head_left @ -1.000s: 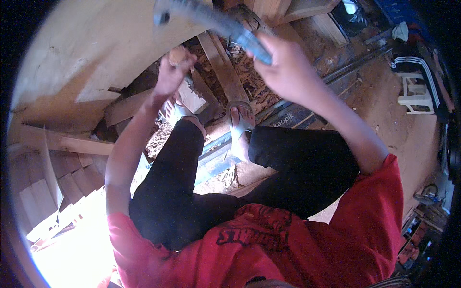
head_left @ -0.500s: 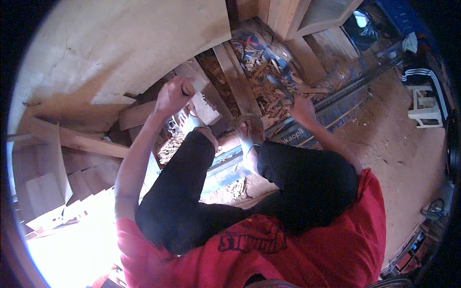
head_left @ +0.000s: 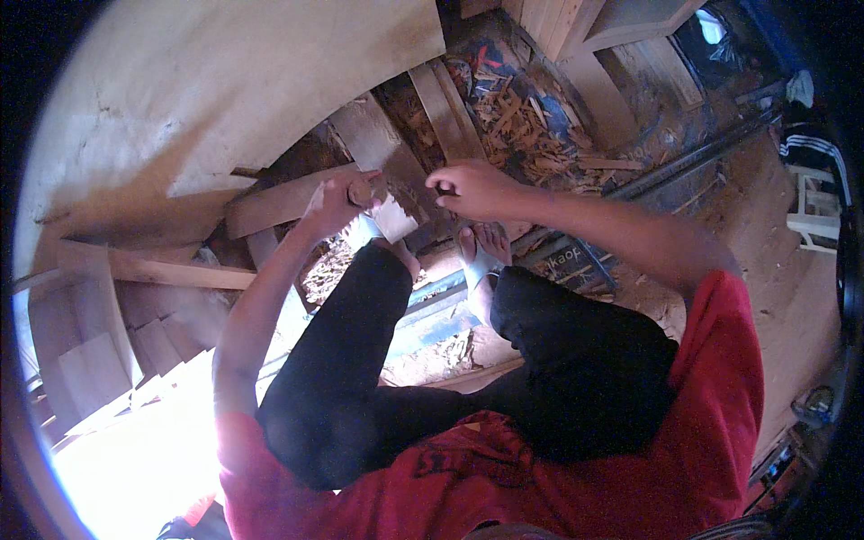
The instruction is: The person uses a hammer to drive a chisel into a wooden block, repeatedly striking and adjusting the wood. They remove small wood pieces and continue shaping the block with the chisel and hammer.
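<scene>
Brown piece (head_left: 360,192) sits gripped in my left hand (head_left: 329,208), left of the pale block (head_left: 395,220); right of that, my right hand (head_left: 470,189) hangs half-curled, contents unclear. Apparently I'm steadying the piece; next calls for a firm hold.

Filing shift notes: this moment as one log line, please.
left hand: holds brown piece; right hand: curled, grip unclear; wood scraps: beyond hands

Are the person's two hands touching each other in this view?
No, the left hand and the right hand are apart, with a visible gap between them.
</scene>
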### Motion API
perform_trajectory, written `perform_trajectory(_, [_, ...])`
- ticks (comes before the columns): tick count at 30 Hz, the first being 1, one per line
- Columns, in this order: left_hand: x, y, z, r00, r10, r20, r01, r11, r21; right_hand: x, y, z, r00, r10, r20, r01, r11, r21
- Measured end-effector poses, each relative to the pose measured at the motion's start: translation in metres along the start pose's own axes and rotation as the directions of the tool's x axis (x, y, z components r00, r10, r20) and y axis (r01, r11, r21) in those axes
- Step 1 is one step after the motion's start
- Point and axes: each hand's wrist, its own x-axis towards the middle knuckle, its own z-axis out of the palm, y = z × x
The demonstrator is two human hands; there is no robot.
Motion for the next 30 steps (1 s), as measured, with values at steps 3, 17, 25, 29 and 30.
perform_trajectory(3, [-0.008, 0.002, 0.003, 0.998, 0.052, -0.032, -0.052, 0.999, 0.006, 0.044, -0.022, 0.019, 0.994, 0.107, 0.038, -0.104, 0.991, -0.088])
perform_trajectory(17, [-0.011, 0.000, 0.009, 0.991, 0.112, -0.079, -0.119, 0.988, -0.100, 0.065, -0.033, 0.065, 0.938, 0.264, -0.223, -0.267, 0.963, 0.017])
perform_trajectory(25, [-0.013, -0.009, 0.012, 0.982, 0.153, -0.107, -0.165, 0.980, -0.113, 0.062, -0.033, 0.066, 0.966, 0.136, -0.221, -0.134, 0.991, 0.024])
perform_trajectory(29, [-0.010, -0.010, 0.013, 0.989, 0.124, -0.081, -0.133, 0.983, -0.127, 0.059, -0.031, 0.060, 0.979, 0.046, -0.196, -0.076, 0.986, -0.149])
perform_trajectory(30, [-0.009, -0.011, 0.013, 0.990, 0.117, -0.077, -0.126, 0.982, -0.137, 0.059, -0.030, 0.059, 0.984, 0.029, -0.174, -0.063, 0.978, -0.197])
